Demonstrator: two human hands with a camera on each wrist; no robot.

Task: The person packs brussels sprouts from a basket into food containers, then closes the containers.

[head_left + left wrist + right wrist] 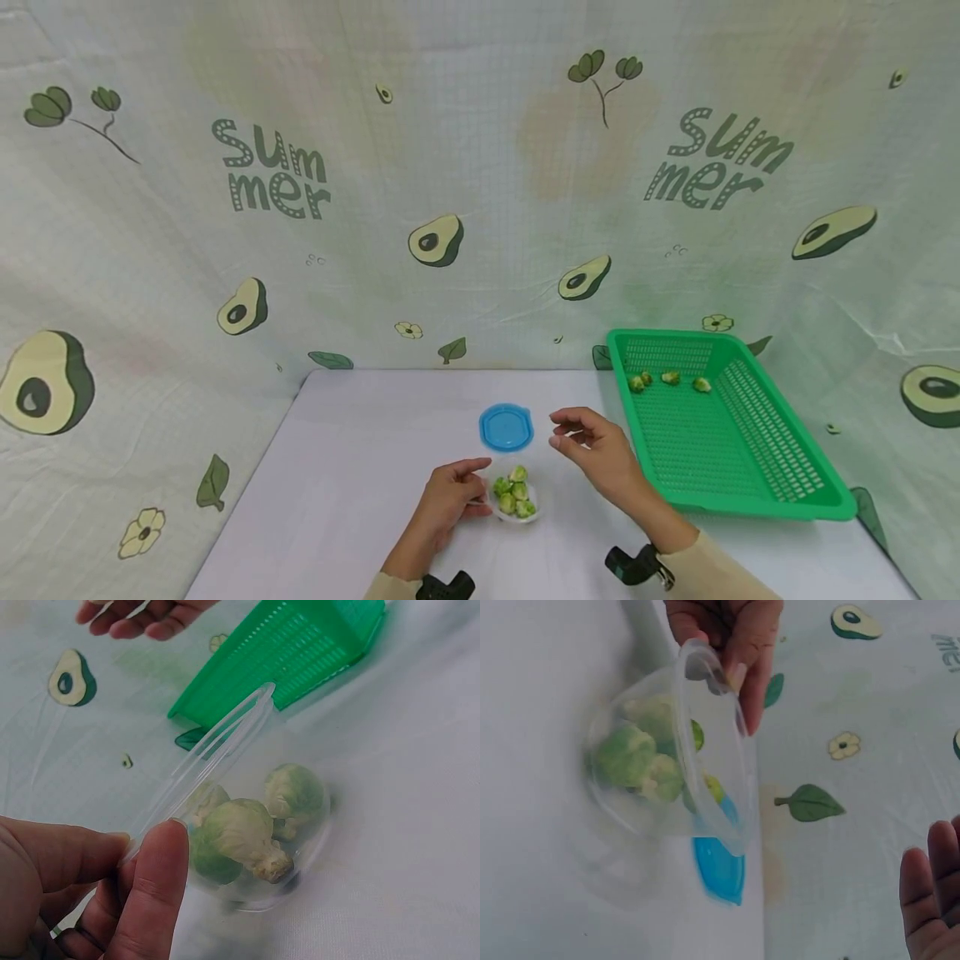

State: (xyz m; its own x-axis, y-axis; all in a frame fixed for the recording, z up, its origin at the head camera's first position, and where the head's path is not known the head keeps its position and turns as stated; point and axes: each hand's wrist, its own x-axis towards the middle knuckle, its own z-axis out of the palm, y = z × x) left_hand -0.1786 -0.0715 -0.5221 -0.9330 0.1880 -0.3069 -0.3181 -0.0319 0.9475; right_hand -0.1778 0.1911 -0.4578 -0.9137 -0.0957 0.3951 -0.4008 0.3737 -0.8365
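Observation:
Several Brussels sprouts (520,492) lie inside a small clear plastic bowl (676,802) on the white table. My left hand (453,496) is at the bowl's left side. In the left wrist view, its thumb and finger pinch the bowl's rim. To the right of the bowl and above the table, my right hand (600,454) has loosely bent fingers and holds nothing. Just behind the bowl lies a round blue lid (506,427), flat on the table.
A large green plastic basket (720,454) stands at the right, with several Brussels sprouts (671,378) near its far end. Behind the table (360,467) hangs a pale cloth (480,167) printed with avocados.

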